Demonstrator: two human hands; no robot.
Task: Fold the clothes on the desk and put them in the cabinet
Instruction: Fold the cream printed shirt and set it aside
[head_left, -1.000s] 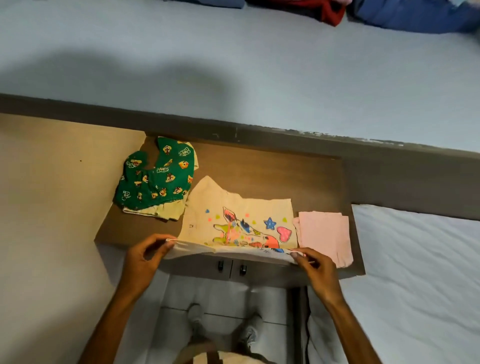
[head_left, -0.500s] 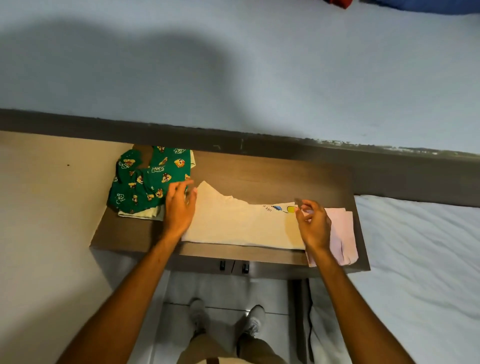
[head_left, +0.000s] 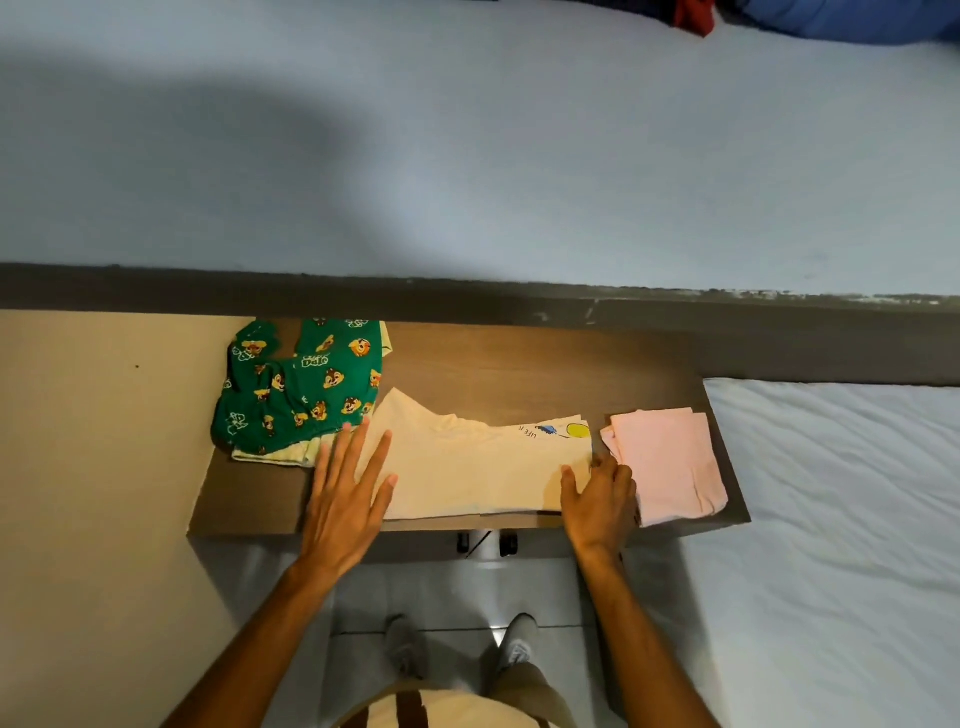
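Observation:
A cream shirt (head_left: 478, 465) lies folded in half on the brown desk (head_left: 530, 369), plain side up, with a bit of print showing at its far right corner. My left hand (head_left: 348, 493) rests flat with spread fingers on the shirt's left end. At the shirt's right end sits my right hand (head_left: 600, 499), fingers loosely curled, holding nothing. A green cartoon-print garment (head_left: 296, 389) lies crumpled at the desk's left. A folded pink cloth (head_left: 667, 462) lies at the right. Two cabinet door knobs (head_left: 485, 543) show under the desk's front edge.
A beige wall (head_left: 93, 467) stands left of the desk. A bed with a white sheet (head_left: 841, 519) is on the right. A dark headboard ledge (head_left: 467, 299) runs behind the desk. My feet (head_left: 457, 647) stand on the tiled floor below.
Both hands lifted the shirt's near edge and folded it over away from me, hiding the print. They then let go and drew back toward the near edge, left hand flattening.

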